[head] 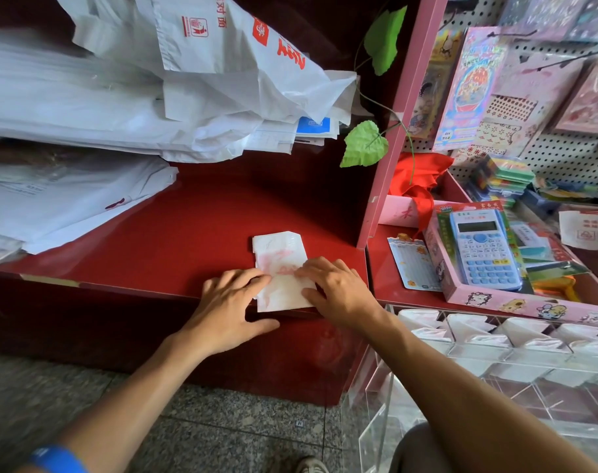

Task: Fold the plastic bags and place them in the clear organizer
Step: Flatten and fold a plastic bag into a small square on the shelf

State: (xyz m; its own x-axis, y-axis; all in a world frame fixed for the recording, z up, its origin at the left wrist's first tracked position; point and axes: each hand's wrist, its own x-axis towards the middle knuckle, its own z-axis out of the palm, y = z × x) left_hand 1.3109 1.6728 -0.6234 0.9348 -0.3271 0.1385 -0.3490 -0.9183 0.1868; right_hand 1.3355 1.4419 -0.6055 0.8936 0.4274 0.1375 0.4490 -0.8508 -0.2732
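Observation:
A white plastic bag (280,254) with faint red print lies folded into a narrow strip on the red counter (175,233), near its front edge. My left hand (227,307) presses its fingertips on the strip's left side. My right hand (337,288) lies flat over its right side, fingers spread. The clear organizer (495,363) stands at the lower right, below the counter; its top compartments hold several folded white bags (475,331).
A heap of unfolded white bags (127,90) covers the counter's back left. A pink display rack (386,158) walls the right side, with a boxed calculator (481,250), stationery and green fabric leaves (364,143). Grey stone floor lies below.

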